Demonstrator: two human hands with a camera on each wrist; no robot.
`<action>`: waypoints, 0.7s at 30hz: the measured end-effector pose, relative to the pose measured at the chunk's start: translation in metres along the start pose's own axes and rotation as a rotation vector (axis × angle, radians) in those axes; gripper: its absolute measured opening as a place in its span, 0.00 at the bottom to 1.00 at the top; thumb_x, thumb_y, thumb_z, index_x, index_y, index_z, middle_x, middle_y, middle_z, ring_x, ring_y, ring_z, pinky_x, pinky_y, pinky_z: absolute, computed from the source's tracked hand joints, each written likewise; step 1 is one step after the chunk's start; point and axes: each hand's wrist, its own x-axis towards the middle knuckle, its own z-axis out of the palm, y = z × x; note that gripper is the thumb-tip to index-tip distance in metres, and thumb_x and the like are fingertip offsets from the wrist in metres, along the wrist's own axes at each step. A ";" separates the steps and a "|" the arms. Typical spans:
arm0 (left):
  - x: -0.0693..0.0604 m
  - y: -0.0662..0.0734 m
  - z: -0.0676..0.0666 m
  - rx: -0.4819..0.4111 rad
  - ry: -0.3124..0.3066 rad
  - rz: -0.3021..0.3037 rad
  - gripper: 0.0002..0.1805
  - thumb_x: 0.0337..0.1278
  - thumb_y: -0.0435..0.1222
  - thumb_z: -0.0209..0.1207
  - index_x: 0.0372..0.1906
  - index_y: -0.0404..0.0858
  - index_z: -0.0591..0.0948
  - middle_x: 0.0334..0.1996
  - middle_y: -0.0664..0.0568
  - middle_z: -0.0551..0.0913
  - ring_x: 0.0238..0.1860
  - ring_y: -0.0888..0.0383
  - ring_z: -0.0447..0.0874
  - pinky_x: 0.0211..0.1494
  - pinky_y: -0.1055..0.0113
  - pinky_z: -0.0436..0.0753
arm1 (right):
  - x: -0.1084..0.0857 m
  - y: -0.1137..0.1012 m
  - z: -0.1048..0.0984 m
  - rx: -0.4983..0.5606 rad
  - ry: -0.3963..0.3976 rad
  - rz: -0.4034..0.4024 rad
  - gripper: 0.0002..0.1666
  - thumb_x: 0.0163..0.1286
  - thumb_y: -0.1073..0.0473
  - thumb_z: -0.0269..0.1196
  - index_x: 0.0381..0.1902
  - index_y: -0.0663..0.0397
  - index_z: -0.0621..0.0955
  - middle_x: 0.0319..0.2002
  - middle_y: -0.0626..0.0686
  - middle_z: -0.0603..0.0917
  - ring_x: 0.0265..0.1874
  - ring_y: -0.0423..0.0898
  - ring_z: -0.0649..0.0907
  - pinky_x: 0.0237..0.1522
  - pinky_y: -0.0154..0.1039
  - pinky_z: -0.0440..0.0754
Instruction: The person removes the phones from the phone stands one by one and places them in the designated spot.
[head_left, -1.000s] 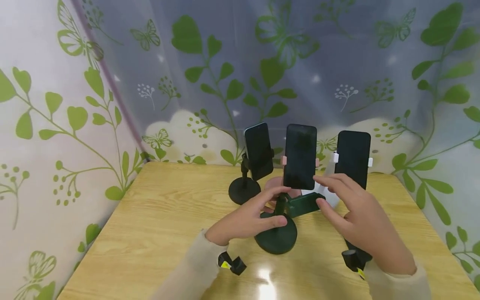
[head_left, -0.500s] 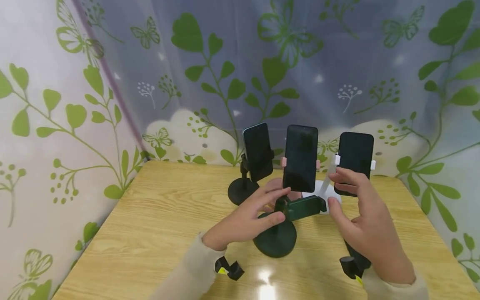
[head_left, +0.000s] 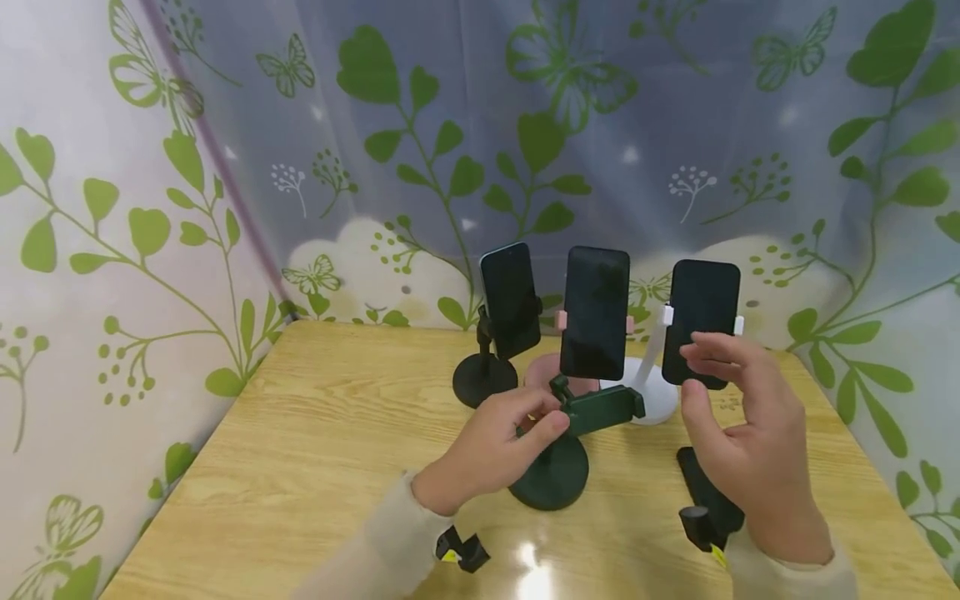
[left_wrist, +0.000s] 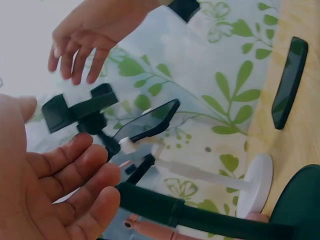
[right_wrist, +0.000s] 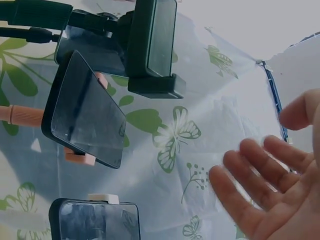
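A dark green phone stand (head_left: 551, 475) stands at the front, its clamp (head_left: 603, 408) tilted with no phone in it. My left hand (head_left: 498, 442) is beside its neck, thumb near the clamp's left end. In the left wrist view, its fingers (left_wrist: 75, 175) are loosely bent and a gap shows between thumb and clamp; whether any finger touches the stand is unclear. To the right, my right hand (head_left: 757, 442) is held in the air with fingers apart, holding nothing. Below it a dark phone (head_left: 708, 492) lies on the table, partly hidden by the wrist.
Behind the green stand are a black phone stand (head_left: 480, 381), a pink one (head_left: 542, 367) and a white one (head_left: 652, 400), each bearing an upright phone. Wooden table (head_left: 337, 417) extends to the left. A leaf-patterned curtain (head_left: 420, 208) hangs behind.
My left fingers have bent in beside the green stand's neck. The right hand has drawn back to the right, away from the clamp. The clamp stays tilted much as before.
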 end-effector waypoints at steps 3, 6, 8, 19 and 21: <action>0.002 0.003 0.003 -0.004 -0.028 0.004 0.15 0.78 0.52 0.55 0.40 0.47 0.83 0.34 0.61 0.83 0.35 0.67 0.81 0.40 0.69 0.83 | 0.004 -0.001 0.000 -0.001 -0.028 0.004 0.26 0.60 0.76 0.60 0.59 0.74 0.77 0.54 0.51 0.81 0.54 0.37 0.81 0.55 0.27 0.77; 0.006 0.003 0.006 -0.019 -0.017 0.043 0.18 0.77 0.53 0.55 0.33 0.47 0.80 0.30 0.61 0.83 0.32 0.67 0.81 0.38 0.69 0.83 | 0.007 -0.001 0.001 0.013 -0.046 -0.006 0.25 0.60 0.76 0.60 0.58 0.74 0.77 0.52 0.61 0.80 0.54 0.38 0.80 0.55 0.27 0.78; 0.009 0.000 0.007 -0.045 -0.003 0.073 0.21 0.77 0.53 0.56 0.28 0.45 0.78 0.27 0.58 0.82 0.29 0.66 0.80 0.36 0.69 0.82 | 0.008 -0.002 0.001 0.011 -0.044 -0.010 0.25 0.60 0.75 0.59 0.57 0.75 0.77 0.51 0.65 0.80 0.54 0.38 0.80 0.56 0.27 0.77; 0.009 0.000 0.012 -0.122 0.060 0.084 0.17 0.71 0.36 0.63 0.23 0.43 0.76 0.22 0.57 0.78 0.26 0.67 0.77 0.33 0.71 0.79 | 0.003 -0.003 -0.002 -0.026 -0.030 0.019 0.25 0.59 0.77 0.60 0.56 0.74 0.77 0.50 0.64 0.80 0.53 0.35 0.80 0.58 0.27 0.75; 0.007 0.002 0.010 -0.138 0.073 0.086 0.18 0.72 0.36 0.62 0.22 0.42 0.76 0.21 0.57 0.76 0.25 0.65 0.75 0.31 0.71 0.76 | 0.001 -0.002 -0.003 -0.041 -0.027 0.040 0.25 0.60 0.77 0.61 0.57 0.73 0.78 0.50 0.63 0.81 0.54 0.35 0.79 0.59 0.27 0.74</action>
